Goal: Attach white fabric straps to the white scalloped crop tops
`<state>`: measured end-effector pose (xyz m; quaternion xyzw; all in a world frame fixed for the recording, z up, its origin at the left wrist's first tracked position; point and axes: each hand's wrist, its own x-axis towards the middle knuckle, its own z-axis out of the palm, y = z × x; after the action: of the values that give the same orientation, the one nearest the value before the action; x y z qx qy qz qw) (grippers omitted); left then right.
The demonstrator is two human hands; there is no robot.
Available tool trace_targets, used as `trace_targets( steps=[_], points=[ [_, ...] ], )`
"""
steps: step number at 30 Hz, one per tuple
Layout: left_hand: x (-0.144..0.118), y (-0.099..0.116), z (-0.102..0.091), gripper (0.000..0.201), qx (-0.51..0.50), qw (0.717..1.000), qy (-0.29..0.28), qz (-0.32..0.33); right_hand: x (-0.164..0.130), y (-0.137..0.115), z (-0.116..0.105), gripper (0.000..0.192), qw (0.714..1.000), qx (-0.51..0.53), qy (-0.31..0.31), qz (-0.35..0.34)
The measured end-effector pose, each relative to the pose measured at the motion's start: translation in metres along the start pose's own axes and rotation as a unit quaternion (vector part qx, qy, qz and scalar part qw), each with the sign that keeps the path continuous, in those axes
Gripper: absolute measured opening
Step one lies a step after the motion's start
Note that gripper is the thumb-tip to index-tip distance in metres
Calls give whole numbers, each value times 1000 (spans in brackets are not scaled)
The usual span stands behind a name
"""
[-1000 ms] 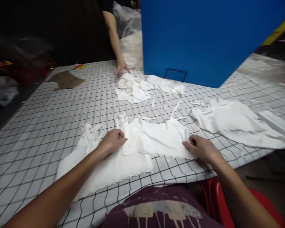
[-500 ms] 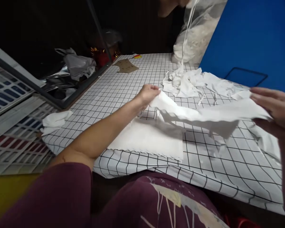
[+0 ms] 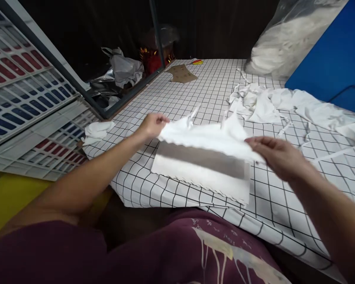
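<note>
My left hand (image 3: 152, 124) and right hand (image 3: 276, 154) each pinch an end of the white garment (image 3: 207, 136). I hold it stretched left to right, straps pointing away, just above a folded piece (image 3: 201, 175) on the checked surface (image 3: 195, 90).

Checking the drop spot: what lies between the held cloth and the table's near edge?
In the head view, a flat white cloth lies on the table under the held cloth, reaching nearly to the edge.
</note>
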<state>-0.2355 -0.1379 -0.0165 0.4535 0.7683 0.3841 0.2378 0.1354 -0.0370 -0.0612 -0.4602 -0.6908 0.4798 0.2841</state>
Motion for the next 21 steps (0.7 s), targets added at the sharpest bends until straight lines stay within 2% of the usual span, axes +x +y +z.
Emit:
trace_targets(
  steps=[2,4,8,11,13,16,21],
  points=[
    [-27,-37,6,19,-7,999,-14,-41,-22,12,19,36,994,45,-55,86],
    [-46,-57,9,19,-30,998,-7,-48,-35,15,27,42,987,73,-69,122],
    [-64,-63,2,26,-60,998,25,-22,-48,13,22,44,991,76,-45,104],
    [-72,-65,-3,30,-11,1000,6,-14,-59,21,20,45,988,47,-84,122],
    [-79,-70,-2,32,42,999,-16,-25,-68,29,24,45,984,-2,-118,133],
    [-87,-76,1,33,123,991,-28,-36,-79,31,29,38,978,-138,-118,106],
    [-90,-74,1,30,264,962,-11,60,-82,10,29,27,931,-353,-81,52]
  ],
)
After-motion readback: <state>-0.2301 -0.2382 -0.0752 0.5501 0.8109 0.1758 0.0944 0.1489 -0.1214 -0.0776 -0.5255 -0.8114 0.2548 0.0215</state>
